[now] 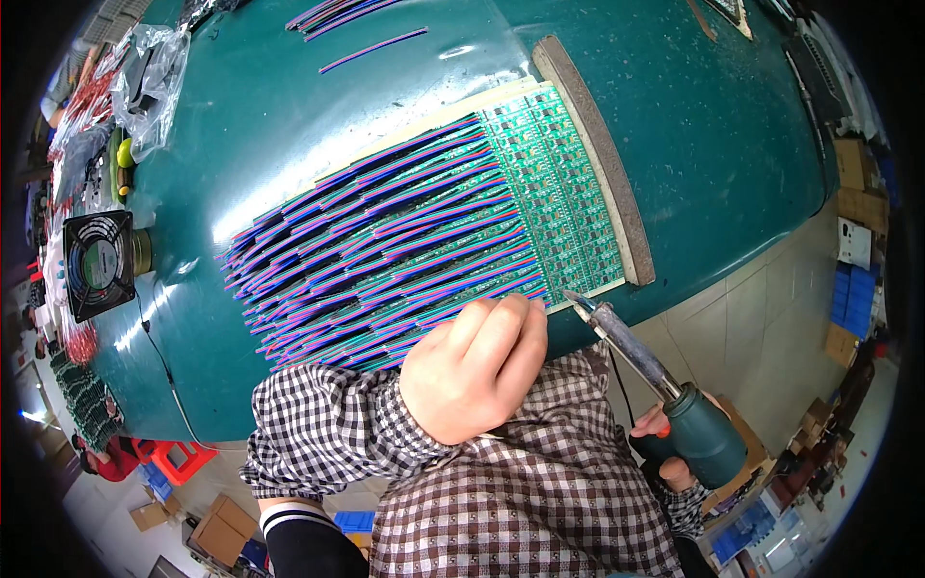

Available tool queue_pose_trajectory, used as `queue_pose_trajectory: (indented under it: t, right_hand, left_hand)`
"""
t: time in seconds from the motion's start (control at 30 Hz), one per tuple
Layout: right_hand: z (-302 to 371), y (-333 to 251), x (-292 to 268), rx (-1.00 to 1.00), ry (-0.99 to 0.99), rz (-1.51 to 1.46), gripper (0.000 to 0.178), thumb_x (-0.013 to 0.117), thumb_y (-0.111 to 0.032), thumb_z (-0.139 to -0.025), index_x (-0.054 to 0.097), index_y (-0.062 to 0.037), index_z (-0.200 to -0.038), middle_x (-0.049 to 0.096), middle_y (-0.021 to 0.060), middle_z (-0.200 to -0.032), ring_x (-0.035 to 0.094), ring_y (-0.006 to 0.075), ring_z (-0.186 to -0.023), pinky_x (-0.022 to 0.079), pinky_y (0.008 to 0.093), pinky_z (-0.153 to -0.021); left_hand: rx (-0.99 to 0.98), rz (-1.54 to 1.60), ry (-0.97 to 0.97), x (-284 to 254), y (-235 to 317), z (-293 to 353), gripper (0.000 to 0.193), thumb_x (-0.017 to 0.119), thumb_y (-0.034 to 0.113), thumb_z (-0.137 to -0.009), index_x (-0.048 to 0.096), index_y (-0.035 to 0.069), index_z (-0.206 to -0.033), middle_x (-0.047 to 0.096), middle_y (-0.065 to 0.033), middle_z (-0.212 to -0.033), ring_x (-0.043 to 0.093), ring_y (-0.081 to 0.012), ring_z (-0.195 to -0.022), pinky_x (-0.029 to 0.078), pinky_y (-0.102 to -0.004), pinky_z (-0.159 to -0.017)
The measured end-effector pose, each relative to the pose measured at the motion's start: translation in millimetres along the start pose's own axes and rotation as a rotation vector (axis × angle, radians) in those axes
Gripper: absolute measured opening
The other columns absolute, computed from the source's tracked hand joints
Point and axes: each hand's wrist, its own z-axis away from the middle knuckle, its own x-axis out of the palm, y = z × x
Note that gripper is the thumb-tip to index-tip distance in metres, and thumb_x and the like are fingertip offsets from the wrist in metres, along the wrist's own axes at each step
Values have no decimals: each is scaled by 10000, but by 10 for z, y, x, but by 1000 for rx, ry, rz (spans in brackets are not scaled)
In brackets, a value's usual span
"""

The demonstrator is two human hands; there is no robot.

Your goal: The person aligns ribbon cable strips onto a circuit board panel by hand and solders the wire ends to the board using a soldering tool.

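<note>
- Near right, the right hand [676,472] grasps a soldering iron [692,419].
- To its left, the left hand [474,374] curls over colored wires [405,223]; whether it pinches any, one cannot tell.
- Just beyond, circuit boards [564,183] lie on a green table [713,173].

Black square fan [98,262], clear plastic bag [162,91] beyond it; cardboard box [224,530], blue bins [853,299]

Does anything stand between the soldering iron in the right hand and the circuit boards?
Nothing visible does. The soldering iron points at the near edge of the circuit boards; the left hand is left of its tip, off that path.
</note>
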Motion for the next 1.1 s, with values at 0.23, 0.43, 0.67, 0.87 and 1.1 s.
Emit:
queue_pose_trajectory:
  t: [0.23,0.43,0.67,0.87,1.1]
  right_hand:
    - [71,82,-18,30,-31,-14,621,771,-732,-806,780,-121,-921,784,-13,-849,731,208,-770,563,382,-774]
    - [75,118,-32,-5,-46,-16,594,793,-710,-799,779,-131,-930,778,-3,-853,724,226,-747,573,383,-749]
    - [21,23,-12,-3,-40,11,586,787,-710,-812,782,-139,-943,774,8,-871,724,232,-741,578,379,-721]
    - [-15,-41,14,3,-29,-1,585,785,-707,-818,781,-133,-931,771,13,-872,723,225,-743,577,370,-706]
    - [-3,-37,27,2,-14,42,606,777,-728,-804,792,-138,-942,765,14,-865,723,241,-749,575,375,-701]
  left_hand:
    - [-1,-12,16,20,4,4,365,714,59,-742,758,-15,-1097,672,-88,-1032,656,-193,-806,552,-289,-658]
    - [41,-82,21,39,8,3,336,727,67,-746,765,-1,-1073,666,-75,-1018,658,-176,-797,542,-279,-639]
    - [102,-139,-2,69,-33,30,346,684,112,-753,720,-18,-1071,638,-71,-1028,639,-163,-881,513,-256,-710]
    - [121,-116,18,65,-44,4,350,683,114,-743,720,-21,-1064,627,-66,-1016,620,-157,-847,508,-256,-679]
    - [79,-79,10,35,-15,-17,352,740,68,-714,766,-13,-1056,655,-75,-998,647,-175,-784,528,-278,-618]
